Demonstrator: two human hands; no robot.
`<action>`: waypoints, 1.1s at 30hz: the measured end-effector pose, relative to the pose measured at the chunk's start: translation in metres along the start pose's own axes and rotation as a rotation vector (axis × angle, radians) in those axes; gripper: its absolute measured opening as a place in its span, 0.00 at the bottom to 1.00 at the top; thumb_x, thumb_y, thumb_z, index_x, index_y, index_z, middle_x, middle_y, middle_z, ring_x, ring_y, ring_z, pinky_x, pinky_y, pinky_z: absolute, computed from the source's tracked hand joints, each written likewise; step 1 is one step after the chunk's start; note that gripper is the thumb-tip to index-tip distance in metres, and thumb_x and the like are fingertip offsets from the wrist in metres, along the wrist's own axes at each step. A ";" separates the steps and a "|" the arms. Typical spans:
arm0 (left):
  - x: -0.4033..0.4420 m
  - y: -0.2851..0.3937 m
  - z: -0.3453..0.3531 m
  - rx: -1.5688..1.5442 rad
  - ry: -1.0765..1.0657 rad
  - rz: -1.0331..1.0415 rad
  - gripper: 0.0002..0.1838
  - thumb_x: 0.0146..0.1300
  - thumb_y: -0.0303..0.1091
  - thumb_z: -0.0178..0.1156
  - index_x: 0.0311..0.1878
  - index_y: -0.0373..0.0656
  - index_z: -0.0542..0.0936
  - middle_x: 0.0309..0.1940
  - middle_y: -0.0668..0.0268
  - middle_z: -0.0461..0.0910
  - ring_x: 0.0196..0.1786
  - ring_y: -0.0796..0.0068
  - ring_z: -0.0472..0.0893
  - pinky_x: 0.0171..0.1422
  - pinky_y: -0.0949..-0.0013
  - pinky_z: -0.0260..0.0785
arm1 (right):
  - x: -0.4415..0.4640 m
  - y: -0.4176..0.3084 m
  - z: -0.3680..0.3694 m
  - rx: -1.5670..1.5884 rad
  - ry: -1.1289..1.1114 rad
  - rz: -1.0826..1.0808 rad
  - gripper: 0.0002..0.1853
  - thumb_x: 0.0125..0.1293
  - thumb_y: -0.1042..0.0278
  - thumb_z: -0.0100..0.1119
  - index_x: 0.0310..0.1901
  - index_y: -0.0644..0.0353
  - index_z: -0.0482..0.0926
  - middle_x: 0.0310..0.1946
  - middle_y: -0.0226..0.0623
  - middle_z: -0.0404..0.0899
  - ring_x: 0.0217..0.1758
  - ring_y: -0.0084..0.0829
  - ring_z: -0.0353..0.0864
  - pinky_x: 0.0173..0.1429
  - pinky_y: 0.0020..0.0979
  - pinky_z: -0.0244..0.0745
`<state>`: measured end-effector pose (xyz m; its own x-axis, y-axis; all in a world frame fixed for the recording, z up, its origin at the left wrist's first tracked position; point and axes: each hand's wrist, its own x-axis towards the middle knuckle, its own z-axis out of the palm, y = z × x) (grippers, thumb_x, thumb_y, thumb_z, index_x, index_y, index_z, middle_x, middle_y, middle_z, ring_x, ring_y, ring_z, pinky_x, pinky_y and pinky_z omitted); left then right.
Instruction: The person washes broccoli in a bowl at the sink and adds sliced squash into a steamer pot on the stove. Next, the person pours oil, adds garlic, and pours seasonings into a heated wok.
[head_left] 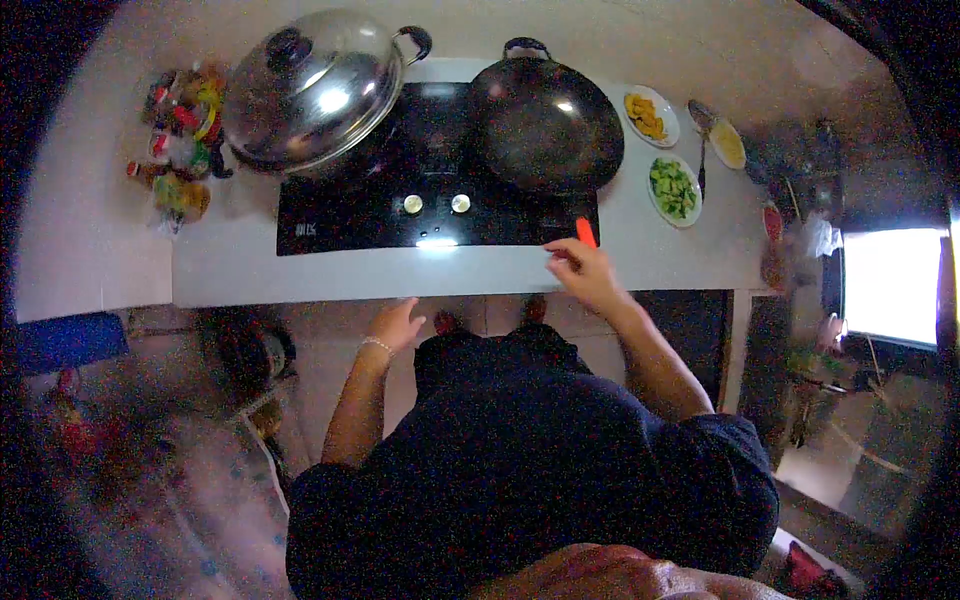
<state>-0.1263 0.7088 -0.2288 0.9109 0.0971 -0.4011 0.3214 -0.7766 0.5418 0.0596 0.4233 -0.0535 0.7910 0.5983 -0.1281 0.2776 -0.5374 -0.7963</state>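
Note:
My left hand [396, 326] hangs in front of the counter's near edge, thumb and fingers apart, holding nothing visible. A beaded bracelet circles its wrist. Over the counter's front edge, my right hand [586, 274] has its thumb and index finger apart and nothing seen between them. Just beyond its fingers is a bright orange-red strip [586, 232], whose kind I cannot make out. A dark wok [545, 125] sits on the right side of the black cooktop [345, 222]. Two round knobs [436, 204] are at the cooktop's front middle.
A large pot with a domed steel lid [315, 95] stands at left, beside seasoning bottles and packets [185, 145]. On the right are a plate of chopped greens [674, 190], a plate of yellow-orange pieces [648, 117], a ladle [702, 150] and a dish with yellow contents [729, 145].

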 end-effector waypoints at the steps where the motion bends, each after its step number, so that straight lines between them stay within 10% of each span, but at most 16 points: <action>1: 0.009 0.008 -0.005 0.010 -0.006 0.043 0.24 0.56 0.43 0.53 0.52 0.39 0.69 0.48 0.51 0.71 0.51 0.53 0.70 0.55 0.58 0.63 | -0.008 0.008 -0.017 0.039 0.039 0.031 0.15 0.56 0.69 0.56 0.46 0.60 0.73 0.32 0.31 0.75 0.31 0.19 0.71 0.37 0.21 0.68; 7: 0.032 0.088 -0.016 0.049 -0.026 0.132 0.23 0.55 0.42 0.54 0.51 0.38 0.70 0.47 0.52 0.71 0.50 0.55 0.71 0.54 0.60 0.64 | -0.050 0.006 -0.133 0.235 -0.118 0.292 0.20 0.57 0.66 0.55 0.52 0.59 0.70 0.36 0.36 0.76 0.32 0.21 0.73 0.37 0.22 0.70; 11: 0.056 0.134 0.015 -0.274 -0.009 0.193 0.23 0.58 0.44 0.53 0.52 0.38 0.70 0.46 0.55 0.73 0.49 0.61 0.73 0.51 0.64 0.66 | -0.071 0.097 -0.180 1.176 -0.179 -0.008 0.22 0.57 0.56 0.54 0.51 0.58 0.70 0.41 0.41 0.75 0.34 0.24 0.75 0.38 0.22 0.71; 13: 0.062 0.175 0.027 -0.645 -0.026 0.130 0.23 0.60 0.44 0.52 0.53 0.39 0.68 0.44 0.57 0.74 0.48 0.64 0.74 0.49 0.66 0.67 | -0.083 0.188 -0.175 -0.048 0.257 0.177 0.20 0.58 0.56 0.52 0.48 0.60 0.72 0.40 0.42 0.76 0.35 0.28 0.76 0.39 0.26 0.72; 16: 0.067 0.254 0.027 -1.210 -0.090 -0.033 0.22 0.61 0.45 0.50 0.54 0.41 0.67 0.43 0.60 0.74 0.46 0.66 0.75 0.47 0.67 0.68 | -0.098 0.302 -0.166 -0.636 0.534 -0.006 0.17 0.56 0.58 0.54 0.42 0.61 0.74 0.37 0.43 0.77 0.40 0.39 0.77 0.41 0.35 0.73; 18: 0.080 0.288 0.029 -1.503 -0.190 -0.112 0.22 0.61 0.46 0.50 0.54 0.43 0.67 0.45 0.61 0.74 0.43 0.65 0.76 0.46 0.63 0.69 | -0.107 0.358 -0.142 0.061 0.481 0.324 0.13 0.55 0.60 0.54 0.39 0.57 0.76 0.35 0.42 0.78 0.43 0.44 0.75 0.42 0.40 0.72; 20: 0.100 0.303 0.052 -1.727 -0.178 -0.158 0.19 0.59 0.45 0.53 0.49 0.43 0.69 0.37 0.62 0.76 0.31 0.69 0.76 0.32 0.66 0.69 | -0.119 0.373 -0.133 -0.351 0.243 0.460 0.11 0.54 0.66 0.56 0.39 0.58 0.77 0.35 0.41 0.78 0.41 0.38 0.77 0.38 0.36 0.74; 22: 0.116 0.302 0.067 -1.743 -0.109 -0.179 0.16 0.60 0.43 0.53 0.45 0.43 0.69 0.35 0.62 0.75 0.27 0.70 0.75 0.30 0.65 0.69 | -0.159 0.457 -0.106 0.137 0.210 0.166 0.10 0.54 0.69 0.55 0.39 0.58 0.76 0.38 0.38 0.78 0.38 0.33 0.77 0.36 0.34 0.74; 26: 0.122 0.310 0.065 -1.491 0.049 -0.274 0.12 0.57 0.42 0.55 0.31 0.45 0.67 0.20 0.70 0.68 0.17 0.79 0.68 0.18 0.74 0.61 | -0.224 0.532 -0.075 0.363 -0.080 0.508 0.14 0.58 0.63 0.53 0.43 0.58 0.70 0.35 0.31 0.74 0.35 0.30 0.73 0.34 0.36 0.72; 33: 0.112 0.288 0.049 -1.339 0.095 -0.291 0.11 0.59 0.37 0.54 0.29 0.43 0.66 0.17 0.70 0.66 0.12 0.81 0.65 0.14 0.75 0.59 | -0.294 0.595 -0.085 1.154 0.182 1.197 0.11 0.58 0.59 0.52 0.35 0.58 0.71 0.27 0.34 0.72 0.27 0.34 0.73 0.26 0.36 0.70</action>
<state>0.0556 0.4661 -0.1540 0.7650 0.2360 -0.5992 0.4543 0.4618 0.7618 0.0385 -0.1223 -0.4396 0.3171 0.0848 -0.9446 -0.9434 0.1297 -0.3051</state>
